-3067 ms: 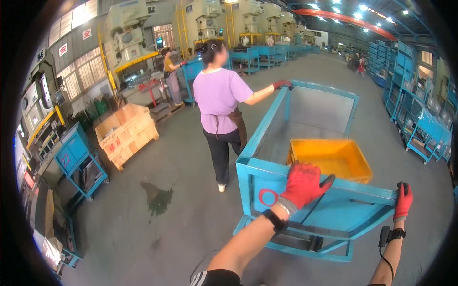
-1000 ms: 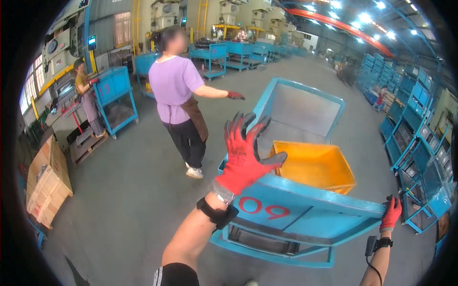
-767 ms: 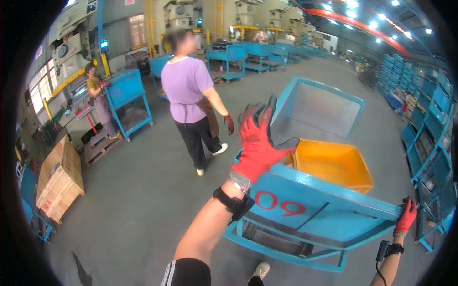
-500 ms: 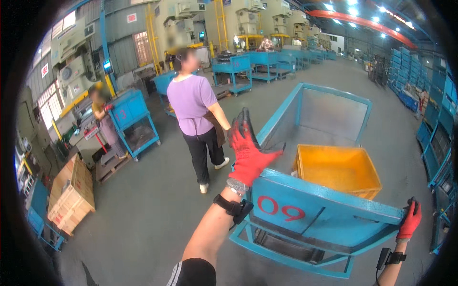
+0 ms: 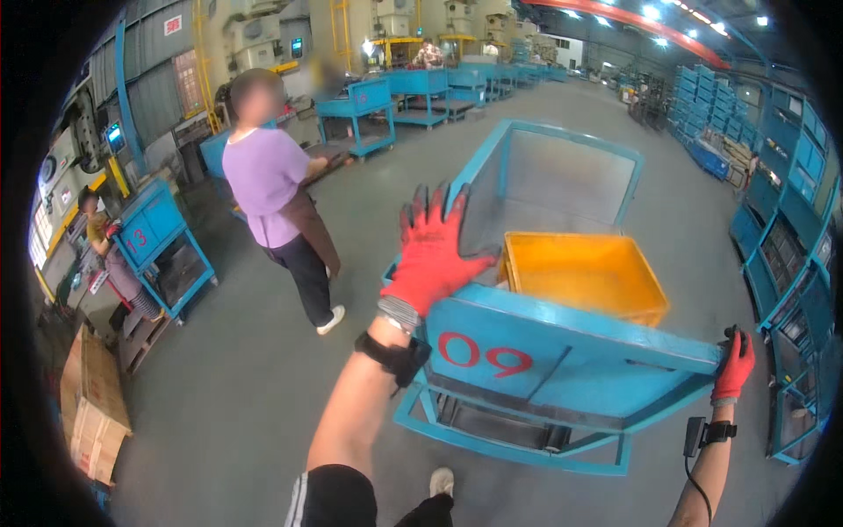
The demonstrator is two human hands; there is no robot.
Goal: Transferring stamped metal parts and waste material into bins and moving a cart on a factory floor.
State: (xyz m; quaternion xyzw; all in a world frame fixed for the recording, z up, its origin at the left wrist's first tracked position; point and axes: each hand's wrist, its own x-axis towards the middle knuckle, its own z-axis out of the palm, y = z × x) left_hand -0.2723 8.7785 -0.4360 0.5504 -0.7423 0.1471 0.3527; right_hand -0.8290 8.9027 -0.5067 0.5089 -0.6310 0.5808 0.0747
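Observation:
A blue metal cart (image 5: pixel 562 369) with a raised rim stands right in front of me. A yellow plastic bin (image 5: pixel 584 277) sits inside it, close to the near wall. My left hand (image 5: pixel 435 250), in a red glove with dark fingertips, is open with fingers spread at the cart's near left corner; whether the palm rests on the rim I cannot tell. My right hand (image 5: pixel 736 367), gloved the same way, is closed around the near right corner of the rim. Both wrists carry black strapped devices.
A person in a purple shirt (image 5: pixel 268 176) stands left of the cart. Farther left, another person (image 5: pixel 110 246) is beside a blue trolley (image 5: pixel 154 233). A wooden crate (image 5: pixel 92 404) lies at lower left. Blue racks (image 5: pixel 781 237) line the right side. Grey floor (image 5: pixel 246 413) surrounds the cart.
The cart and bin now appear farther left and higher in view. My left hand has come down toward the corner with fingers spreading. The purple-shirted person has turned and extended an arm; my foot now shows.

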